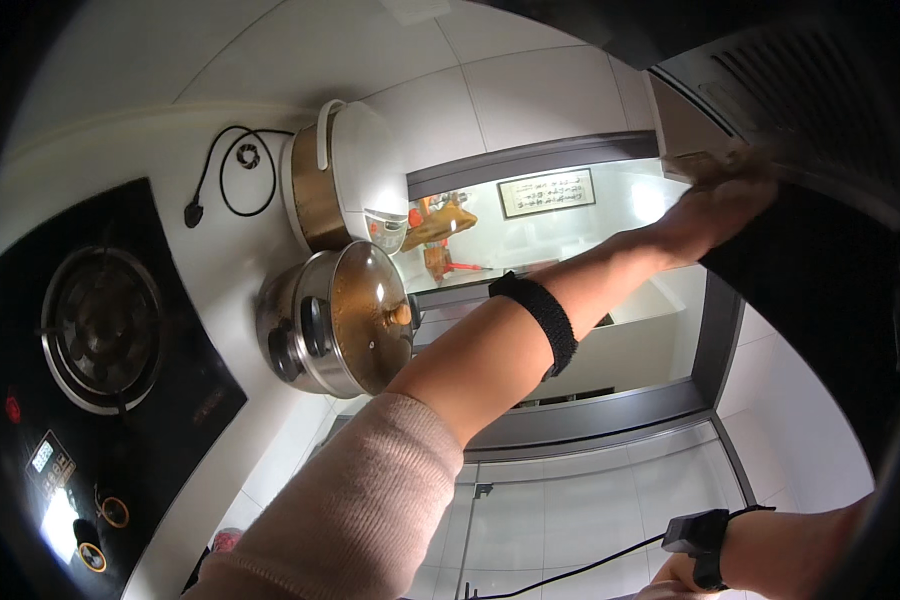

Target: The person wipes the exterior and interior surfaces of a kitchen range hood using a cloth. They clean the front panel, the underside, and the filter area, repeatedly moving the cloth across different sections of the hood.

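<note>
My left arm, in a pale pink sleeve (345,495) with a black strap (544,319) around the forearm, reaches up to the range hood (795,97). My left hand (727,199) is at the hood's lower edge, its fingers motion-blurred. Something brownish shows at the fingertips, and I cannot tell whether it is a held thing. At the lower right my other forearm (802,551) wears a black strapped device (694,536) with a cable (577,574). My right hand lies beyond the dark rim of the view, hidden.
A black gas hob (187,367) with a round burner (101,330) and knobs is set in the pale counter (217,270). Beside it stand a lidded steel pot (322,375) and a white-and-brown rice cooker (367,142) with a loose power cord (225,187). A dark-framed window (525,154) lies behind.
</note>
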`<control>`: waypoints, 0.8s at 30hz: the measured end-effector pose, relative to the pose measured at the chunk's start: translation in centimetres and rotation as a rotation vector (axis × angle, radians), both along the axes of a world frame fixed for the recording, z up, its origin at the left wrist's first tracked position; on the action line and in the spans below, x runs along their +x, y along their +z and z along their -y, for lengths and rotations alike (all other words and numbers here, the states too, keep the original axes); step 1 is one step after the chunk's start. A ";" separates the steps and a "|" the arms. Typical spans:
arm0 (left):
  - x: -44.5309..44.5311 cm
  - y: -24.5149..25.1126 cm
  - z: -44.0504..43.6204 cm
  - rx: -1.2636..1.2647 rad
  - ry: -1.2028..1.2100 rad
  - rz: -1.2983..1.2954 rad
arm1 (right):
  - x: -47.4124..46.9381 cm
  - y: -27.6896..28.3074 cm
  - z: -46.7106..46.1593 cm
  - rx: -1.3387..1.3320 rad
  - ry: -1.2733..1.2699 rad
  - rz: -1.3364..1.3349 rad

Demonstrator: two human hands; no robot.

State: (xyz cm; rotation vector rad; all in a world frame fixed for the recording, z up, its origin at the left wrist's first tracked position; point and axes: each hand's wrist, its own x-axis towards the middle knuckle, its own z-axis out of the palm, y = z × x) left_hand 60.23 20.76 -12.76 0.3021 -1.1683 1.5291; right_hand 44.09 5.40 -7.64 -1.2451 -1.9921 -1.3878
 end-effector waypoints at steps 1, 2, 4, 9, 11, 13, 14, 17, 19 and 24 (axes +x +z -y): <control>1.1 -0.5 -0.1 0.001 -0.050 -0.028 | 0.0 0.0 -0.1 0.001 -0.005 -0.003; 2.0 -0.8 -0.3 0.003 -0.098 -0.057 | -0.1 0.0 -0.2 0.000 -0.007 -0.002; 2.6 -1.6 -0.2 -0.028 -0.148 -0.205 | -0.3 0.1 -0.3 0.007 -0.016 -0.004; -2.8 -2.5 1.7 -0.346 0.300 -0.051 | -0.4 0.0 0.1 0.013 -0.025 0.009; -6.9 -1.7 2.6 -0.215 0.516 -0.076 | -0.5 0.0 0.3 0.009 -0.017 0.001; -10.8 -0.5 2.9 -0.213 0.508 0.005 | -0.5 0.2 0.6 0.018 -0.014 -0.004; -12.1 -0.1 2.6 -0.133 0.451 -0.052 | -0.6 0.4 0.7 0.020 -0.011 -0.006; -12.6 0.0 0.5 0.097 0.357 0.025 | -0.7 0.8 1.0 0.031 -0.007 -0.007; -11.3 0.4 -0.4 0.161 0.284 0.100 | -0.5 1.0 1.1 0.030 -0.006 -0.012; -5.0 3.2 -0.5 0.098 0.057 0.132 | -0.3 1.0 1.1 0.038 -0.024 -0.010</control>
